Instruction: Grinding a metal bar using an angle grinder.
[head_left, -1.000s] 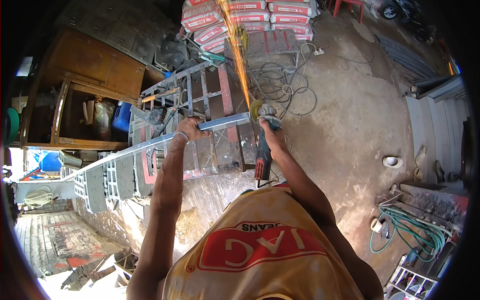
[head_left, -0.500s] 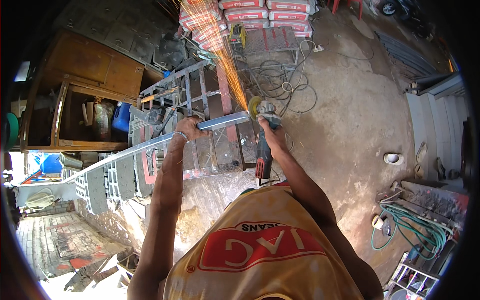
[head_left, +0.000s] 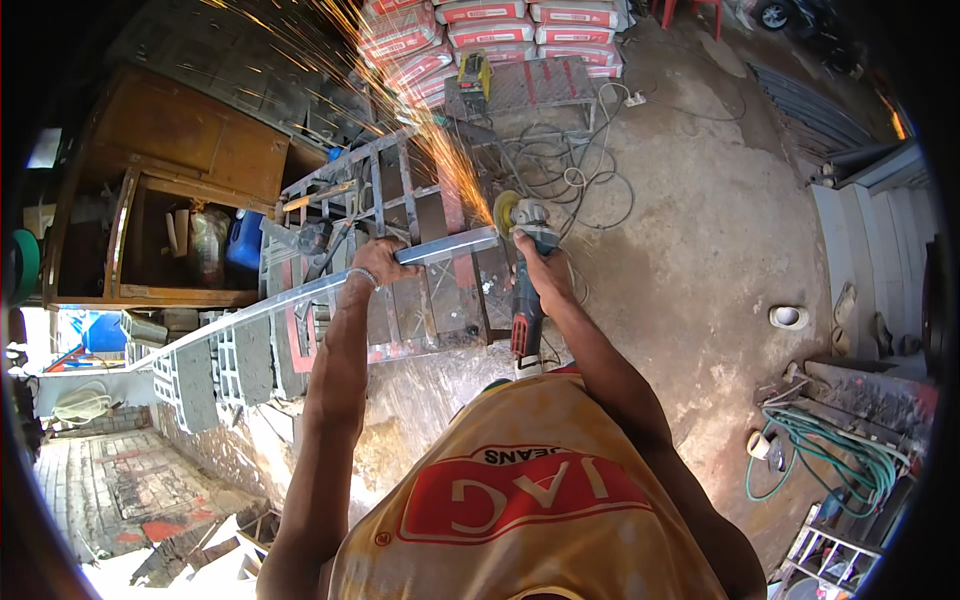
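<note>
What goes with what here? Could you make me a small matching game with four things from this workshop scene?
Things:
1. angle grinder
2. long metal bar
3. hose coil
4. stacked sacks

Descriptions:
A. green, on the floor at the right
B. piled at the top, red and white
C. in the right hand, throwing sparks
D. held down by the left hand

Pairs: 1-C, 2-D, 3-A, 4-B

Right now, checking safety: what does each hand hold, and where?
Left hand grips the long grey metal bar near its sparking end; right hand holds the angle grinder around its body.
</note>
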